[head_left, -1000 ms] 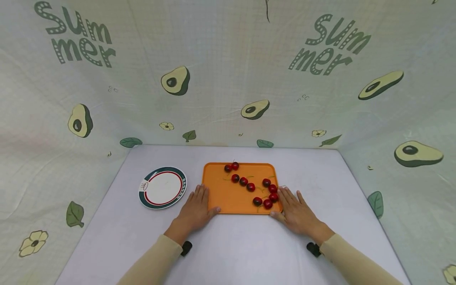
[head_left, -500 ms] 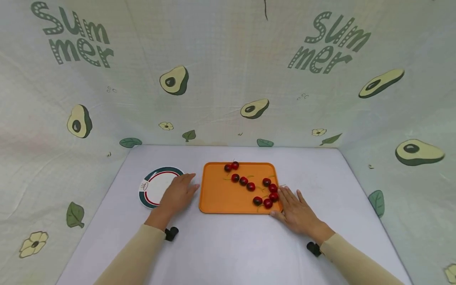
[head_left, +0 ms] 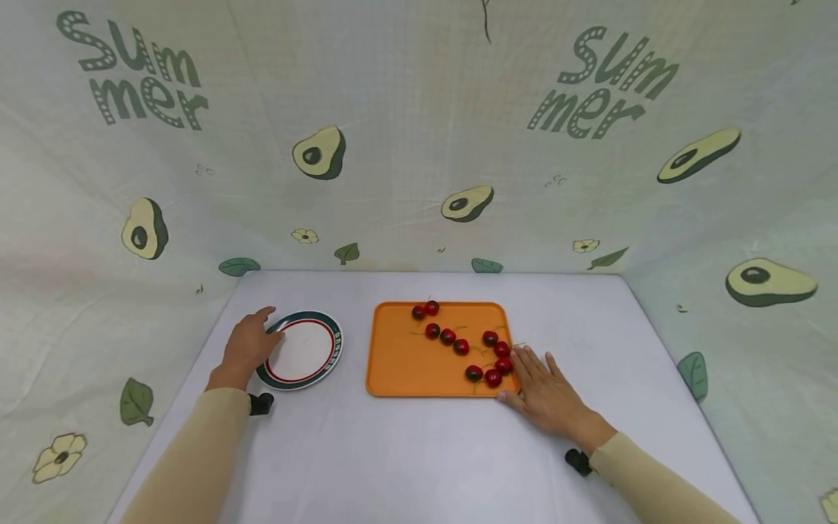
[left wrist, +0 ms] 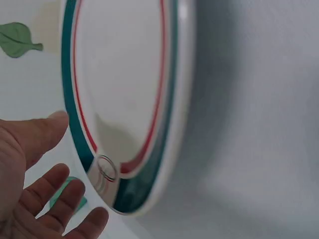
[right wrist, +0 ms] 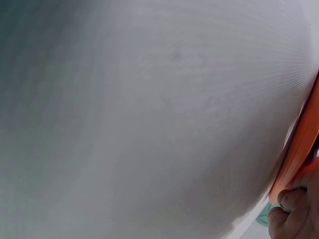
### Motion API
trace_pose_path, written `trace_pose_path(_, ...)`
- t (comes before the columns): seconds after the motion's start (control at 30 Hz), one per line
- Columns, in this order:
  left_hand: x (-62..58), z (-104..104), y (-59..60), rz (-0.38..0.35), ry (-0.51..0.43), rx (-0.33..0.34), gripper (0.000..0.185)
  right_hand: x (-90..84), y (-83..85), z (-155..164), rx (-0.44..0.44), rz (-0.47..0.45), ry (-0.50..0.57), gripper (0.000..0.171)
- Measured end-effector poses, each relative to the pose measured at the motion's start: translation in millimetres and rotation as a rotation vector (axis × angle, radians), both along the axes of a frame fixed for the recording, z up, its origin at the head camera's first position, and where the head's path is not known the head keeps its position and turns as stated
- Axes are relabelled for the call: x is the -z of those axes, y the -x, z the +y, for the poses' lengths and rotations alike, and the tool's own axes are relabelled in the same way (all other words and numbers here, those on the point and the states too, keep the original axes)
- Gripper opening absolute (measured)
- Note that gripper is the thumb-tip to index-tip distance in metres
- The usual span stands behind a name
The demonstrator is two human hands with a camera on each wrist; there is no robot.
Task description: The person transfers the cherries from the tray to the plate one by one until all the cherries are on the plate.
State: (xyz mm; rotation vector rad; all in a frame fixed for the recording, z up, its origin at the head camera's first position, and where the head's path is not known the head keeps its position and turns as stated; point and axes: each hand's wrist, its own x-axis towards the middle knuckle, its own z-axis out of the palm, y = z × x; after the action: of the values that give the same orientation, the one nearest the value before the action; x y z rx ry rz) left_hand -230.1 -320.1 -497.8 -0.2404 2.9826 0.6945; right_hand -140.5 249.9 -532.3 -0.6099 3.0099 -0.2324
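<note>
A white plate (head_left: 302,351) with a green band and a red ring lies on the left of the table. My left hand (head_left: 247,342) is at its left rim, thumb and fingers apart; in the left wrist view the fingers (left wrist: 70,196) are spread beside the plate's edge (left wrist: 142,191). An orange tray (head_left: 406,364) lies in the middle, bearing several dark red cherries (head_left: 461,347) with green stems. My right hand (head_left: 546,397) rests with straight fingers along the tray's right front corner, close to the cherries there. In the right wrist view the tray's edge (right wrist: 299,144) shows beside the fingers.
The white table (head_left: 419,458) has its back edge against a hanging cloth (head_left: 393,94) printed with avocados and leaves. The cloth also hangs along both sides. Between the plate and the tray is a narrow strip of tabletop.
My left hand has left the tray's left edge and moved left across the plate to its far left rim. My right hand and the tray have stayed in place.
</note>
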Motion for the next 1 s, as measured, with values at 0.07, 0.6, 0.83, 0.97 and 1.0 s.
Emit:
trace_pose_path(0.07, 3.9, -5.1, 2.3, -0.046, -0.013, -0.012, 0.072, -0.8, -0.3, -0.7, 0.0, -0.001, 0.002, 0.091)
trace_pose_path(0.6, 6.7, -10.7, -3.1, -0.17, -0.183, 0.031, 0.084, 0.4, -0.9, -4.2, 0.008, -0.004, 0.0, 0.091)
trace_pose_path(0.83, 12.1, -11.7, -5.9, -0.211, -0.306, 0.068, 0.086, -0.2, -0.6, -3.9, 0.009, -0.006, -0.003, 0.092)
trace_pose_path(0.97, 12.5, -10.0, -7.4, -0.215, -0.342, 0.079, 0.083, -0.7, -0.7, -3.4, 0.008, -0.001, -0.002, 0.092)
trace_pose_path(1.0, 11.8, -9.1, -8.0, -0.217, -0.357, 0.08, 0.082, -0.8, -0.8, -3.2, 0.008, 0.0, -0.003, 0.092)
